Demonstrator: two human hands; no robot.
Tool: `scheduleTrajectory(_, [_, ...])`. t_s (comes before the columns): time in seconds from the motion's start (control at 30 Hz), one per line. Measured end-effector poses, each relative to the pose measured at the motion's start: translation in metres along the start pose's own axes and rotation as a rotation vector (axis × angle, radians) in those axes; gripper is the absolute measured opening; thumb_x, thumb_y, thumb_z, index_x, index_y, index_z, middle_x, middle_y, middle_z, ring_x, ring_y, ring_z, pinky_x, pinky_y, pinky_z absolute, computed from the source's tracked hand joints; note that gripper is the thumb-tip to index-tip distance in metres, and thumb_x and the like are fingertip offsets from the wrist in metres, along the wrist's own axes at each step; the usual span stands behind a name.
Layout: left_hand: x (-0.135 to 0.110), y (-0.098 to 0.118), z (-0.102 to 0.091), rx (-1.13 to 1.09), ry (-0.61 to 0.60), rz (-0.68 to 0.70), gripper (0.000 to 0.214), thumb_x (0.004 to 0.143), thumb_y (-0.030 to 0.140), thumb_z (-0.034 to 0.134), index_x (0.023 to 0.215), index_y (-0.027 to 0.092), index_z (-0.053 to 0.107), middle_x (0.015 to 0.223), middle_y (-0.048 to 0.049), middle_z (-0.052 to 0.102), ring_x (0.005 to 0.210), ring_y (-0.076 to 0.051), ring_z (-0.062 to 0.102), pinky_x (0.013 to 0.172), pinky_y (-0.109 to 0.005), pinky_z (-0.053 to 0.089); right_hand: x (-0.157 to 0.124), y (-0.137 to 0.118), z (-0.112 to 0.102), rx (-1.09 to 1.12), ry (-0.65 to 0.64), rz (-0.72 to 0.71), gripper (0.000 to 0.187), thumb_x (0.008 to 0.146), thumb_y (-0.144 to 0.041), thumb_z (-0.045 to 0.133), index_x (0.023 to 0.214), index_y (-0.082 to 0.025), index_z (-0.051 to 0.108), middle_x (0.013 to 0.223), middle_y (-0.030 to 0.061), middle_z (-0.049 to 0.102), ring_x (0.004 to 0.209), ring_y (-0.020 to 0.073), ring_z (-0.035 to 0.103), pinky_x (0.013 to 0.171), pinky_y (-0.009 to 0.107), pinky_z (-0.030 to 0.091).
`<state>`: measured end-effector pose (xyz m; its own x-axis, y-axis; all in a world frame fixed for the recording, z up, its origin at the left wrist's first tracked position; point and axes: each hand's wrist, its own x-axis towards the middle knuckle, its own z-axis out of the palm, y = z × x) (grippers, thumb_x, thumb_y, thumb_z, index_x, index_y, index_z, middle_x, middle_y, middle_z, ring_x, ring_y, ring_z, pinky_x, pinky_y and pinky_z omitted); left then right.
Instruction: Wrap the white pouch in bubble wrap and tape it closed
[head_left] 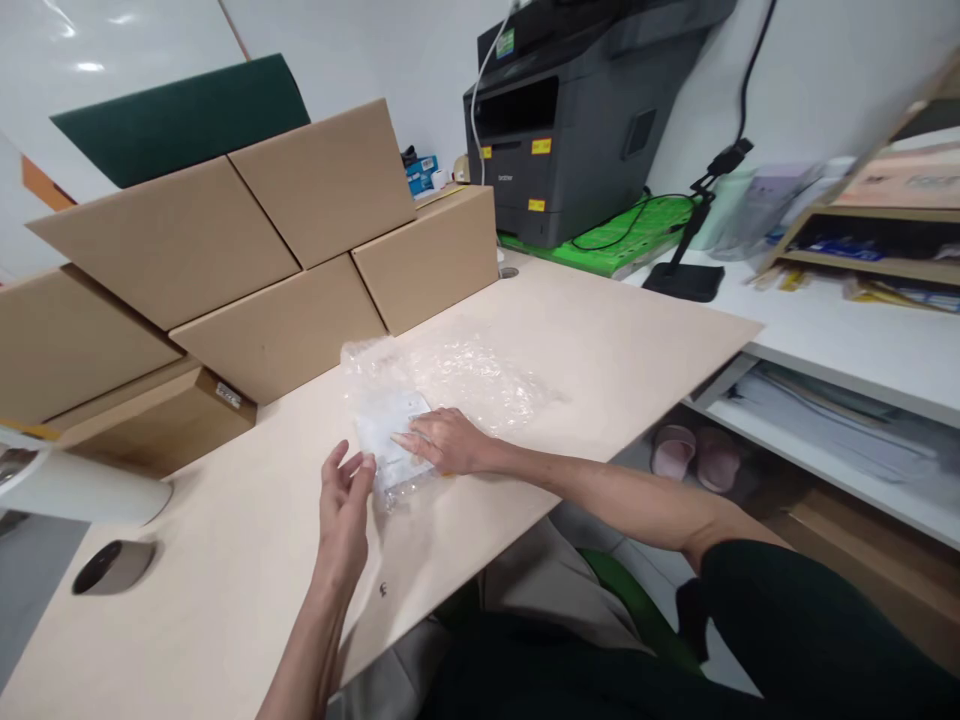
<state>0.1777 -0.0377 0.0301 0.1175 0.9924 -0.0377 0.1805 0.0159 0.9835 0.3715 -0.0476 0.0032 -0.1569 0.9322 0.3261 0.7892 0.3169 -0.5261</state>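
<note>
A small white flat item [390, 432] lies on a sheet of clear bubble wrap [457, 378] spread across the pale wooden table [615, 330]. My right hand [444, 441] rests flat on the item, fingers stretched out and pressing it down. My left hand [343, 498] hovers just beside the item's near left edge, fingers apart and slightly curled, fingertips touching the wrap's edge.
Several brown cardboard boxes [285, 250] stand stacked along the table's far left. A dark printer [570, 130] sits on a green mat at the back. A black stand [686, 270] and wooden shelf [885, 230] are at right. A white lamp base [82, 488] is at left.
</note>
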Motion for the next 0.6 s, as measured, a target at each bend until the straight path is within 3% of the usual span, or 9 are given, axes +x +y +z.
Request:
scheduleTrajectory(0.17, [-0.007, 0.028, 0.050, 0.012, -0.151, 0.333, 0.055, 0.089, 0.054, 0.055, 0.135, 0.026, 0.041, 0.140, -0.0109, 0.048, 0.126, -0.022, 0.049, 0.102, -0.038, 0.042, -0.014, 0.013, -0.027, 0.566, 0.042, 0.192, 0.046, 0.096, -0.058, 0.041, 0.106, -0.022, 0.068, 0.110, 0.0071, 0.069, 0.101, 0.0228, 0.062, 0.089, 0.037, 0.046])
scheduleTrajectory(0.33, [0.000, 0.031, 0.113, 0.282, -0.319, 0.522, 0.054, 0.095, 0.052, 0.040, 0.139, 0.020, 0.044, 0.146, -0.0135, 0.047, 0.136, -0.028, 0.041, 0.112, -0.049, 0.030, -0.040, 0.045, -0.048, 1.062, 0.198, 0.428, 0.052, 0.081, -0.066, 0.057, 0.090, -0.016, 0.067, 0.079, 0.0041, 0.065, 0.069, 0.0148, 0.057, 0.061, 0.027, 0.044])
scheduleTrajectory(0.43, [0.004, 0.024, 0.139, 0.527, -0.386, 0.573, 0.051, 0.098, 0.049, 0.034, 0.141, 0.025, 0.048, 0.152, -0.0093, 0.044, 0.140, -0.031, 0.036, 0.113, -0.053, 0.027, -0.062, 0.065, -0.065, 0.991, 0.285, 0.502, 0.042, 0.078, -0.055, 0.064, 0.092, -0.015, 0.068, 0.075, 0.0024, 0.062, 0.059, 0.0120, 0.051, 0.053, 0.025, 0.039])
scheduleTrajectory(0.6, [0.003, 0.010, 0.168, 0.892, -0.497, 0.619, 0.049, 0.098, 0.047, 0.035, 0.139, 0.026, 0.053, 0.154, -0.0092, 0.042, 0.140, -0.034, 0.035, 0.110, -0.056, 0.029, -0.077, 0.093, -0.096, 0.307, 0.455, 0.490, 0.026, 0.083, -0.028, 0.056, 0.101, -0.015, 0.070, 0.102, 0.0092, 0.069, 0.086, 0.0181, 0.061, 0.078, 0.030, 0.046])
